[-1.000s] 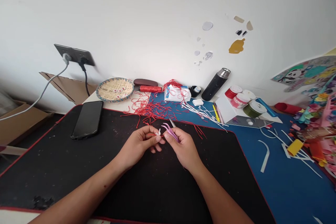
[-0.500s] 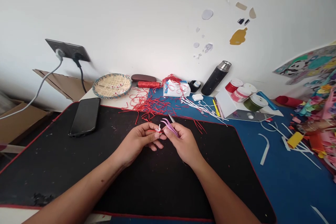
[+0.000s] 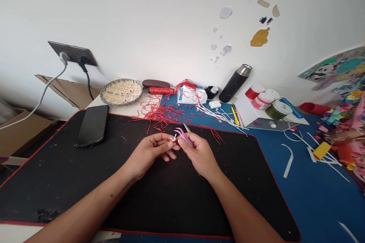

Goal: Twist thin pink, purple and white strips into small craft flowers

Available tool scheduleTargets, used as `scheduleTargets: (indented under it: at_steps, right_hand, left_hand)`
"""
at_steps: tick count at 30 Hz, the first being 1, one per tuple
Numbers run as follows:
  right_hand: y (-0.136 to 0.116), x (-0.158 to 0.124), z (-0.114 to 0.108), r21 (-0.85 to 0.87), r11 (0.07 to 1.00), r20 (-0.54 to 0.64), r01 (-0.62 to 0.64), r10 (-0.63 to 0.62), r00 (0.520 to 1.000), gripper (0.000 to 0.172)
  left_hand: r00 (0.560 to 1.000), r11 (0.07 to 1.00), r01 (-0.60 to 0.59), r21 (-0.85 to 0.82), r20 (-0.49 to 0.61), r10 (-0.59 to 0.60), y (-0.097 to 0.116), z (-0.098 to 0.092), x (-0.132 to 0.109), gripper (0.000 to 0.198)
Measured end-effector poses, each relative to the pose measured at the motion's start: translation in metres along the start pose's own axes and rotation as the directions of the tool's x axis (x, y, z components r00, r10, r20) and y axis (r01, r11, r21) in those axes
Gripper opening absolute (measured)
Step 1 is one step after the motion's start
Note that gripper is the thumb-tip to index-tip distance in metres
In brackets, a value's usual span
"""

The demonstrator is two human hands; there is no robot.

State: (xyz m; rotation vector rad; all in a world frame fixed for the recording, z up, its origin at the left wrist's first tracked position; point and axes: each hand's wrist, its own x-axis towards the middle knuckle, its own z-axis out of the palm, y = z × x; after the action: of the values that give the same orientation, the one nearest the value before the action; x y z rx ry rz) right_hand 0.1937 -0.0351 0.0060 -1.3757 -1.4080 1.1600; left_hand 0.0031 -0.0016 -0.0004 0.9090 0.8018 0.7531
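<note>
Between my two hands, above the black mat (image 3: 171, 197), is a small white cord loop (image 3: 173, 138) with red thread around it. My left hand (image 3: 155, 148) pinches this piece between thumb and forefinger, its other fingers loosely curled below. Held in my right hand (image 3: 199, 153) are purple curved tweezers (image 3: 184, 135), their tips pointing up and left. A grey pointed blade-like tip (image 3: 186, 127) also sticks out past that hand; the rest of it is hidden. My right thumb and forefinger meet close to the red thread, near the left fingertips.
Cut red threads (image 3: 162, 115) are scattered behind the mat, beside white cords (image 3: 216, 114). A phone (image 3: 91, 126) lies on the left, with a woven basket (image 3: 121, 93) behind it. A black flask (image 3: 235, 83) and thread spools (image 3: 261, 100) stand at the back right.
The white loop between my fingers has tilted and red thread now shows more to its left. Both hands stay nearly in place; the tweezers are still in my right hand.
</note>
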Motion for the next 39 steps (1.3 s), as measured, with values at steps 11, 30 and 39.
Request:
scheduleTargets:
  at_steps: [11, 30, 39]
  right_hand:
    - [-0.0026, 0.0003, 0.0044, 0.052, 0.998, 0.045, -0.022, 0.02, 0.999, 0.029]
    - [-0.0037, -0.0011, 0.0025, -0.022, 1.0, 0.024, -0.013, 0.013, 1.0, 0.031]
    - [0.0046, 0.001, 0.001, 0.015, 1.0, 0.002, -0.018, 0.018, 1.0, 0.039]
  left_hand:
    - [0.999, 0.999, -0.03, 0.018, 0.028, 0.03, 0.0014, 0.0018, -0.0013, 0.028]
    - [0.999, 0.998, -0.052, 0.033, 0.01, 0.052, 0.0011, 0.0018, -0.0008, 0.028]
    - [0.99, 0.995, -0.093, -0.017, -0.106, 0.091, 0.0009, -0.0024, 0.0041, 0.034]
